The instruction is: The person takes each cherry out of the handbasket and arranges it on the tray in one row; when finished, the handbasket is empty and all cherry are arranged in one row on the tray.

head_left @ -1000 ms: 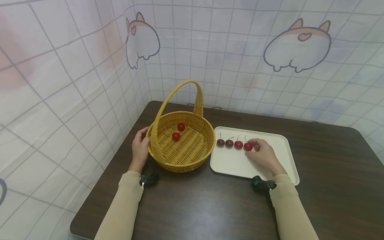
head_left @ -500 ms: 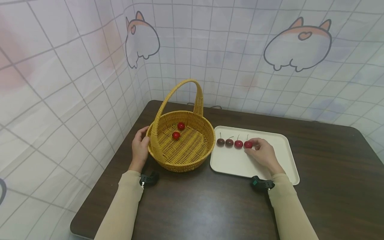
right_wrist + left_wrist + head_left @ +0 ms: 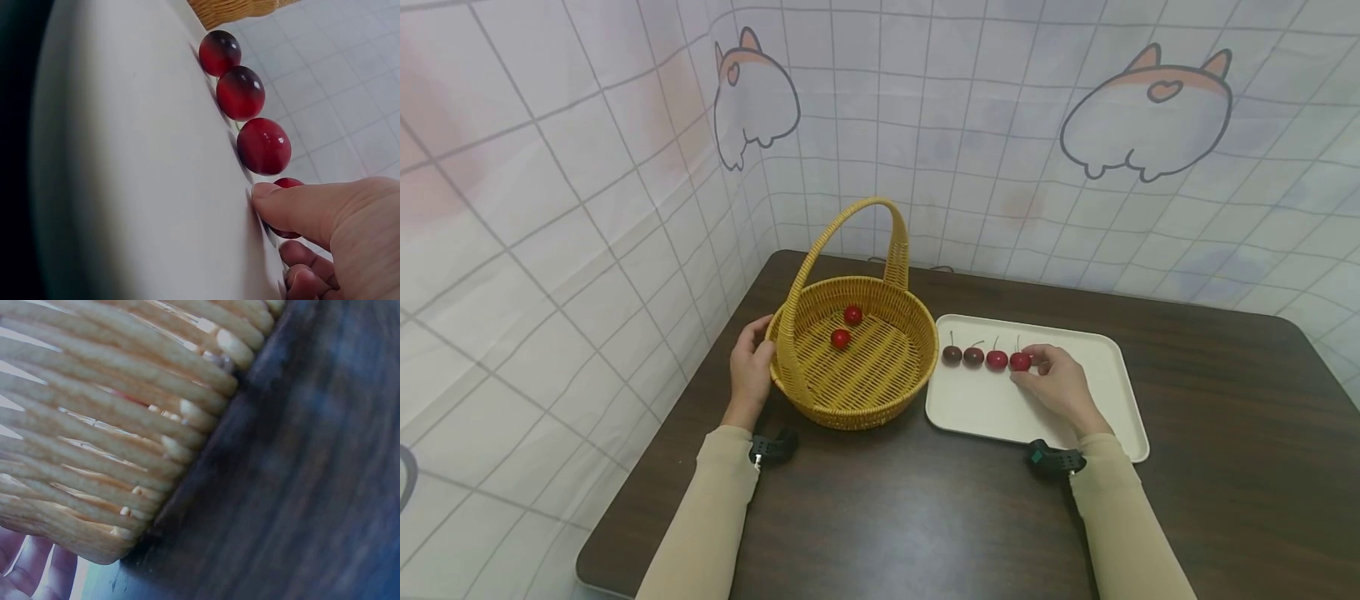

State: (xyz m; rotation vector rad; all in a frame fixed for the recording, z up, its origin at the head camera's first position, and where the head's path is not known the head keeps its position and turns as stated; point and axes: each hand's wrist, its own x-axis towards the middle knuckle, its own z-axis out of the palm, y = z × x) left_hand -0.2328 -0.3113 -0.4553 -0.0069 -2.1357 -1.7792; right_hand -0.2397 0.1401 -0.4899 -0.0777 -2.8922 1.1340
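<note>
My right hand pinches a red cherry between thumb and fingers, over the white tray. This cherry ends a row on the tray, its stem pointing up. Left of it lie another red cherry and two darker ones. In the right wrist view my thumb covers part of the pinched cherry. At the left, my left hand holds the side of a yellow woven basket. Two red cherries without visible stems lie inside the basket.
The basket's tall arched handle rises above its rim. The basket's right side stands close against the tray's left edge. Beneath both is a dark brown table, with a grid-patterned cloth wall behind and to the left.
The right hand has shifted the pinched cherry slightly away from me, in line with the others, and its stem leans less to the left. The left hand and basket have stayed put.
</note>
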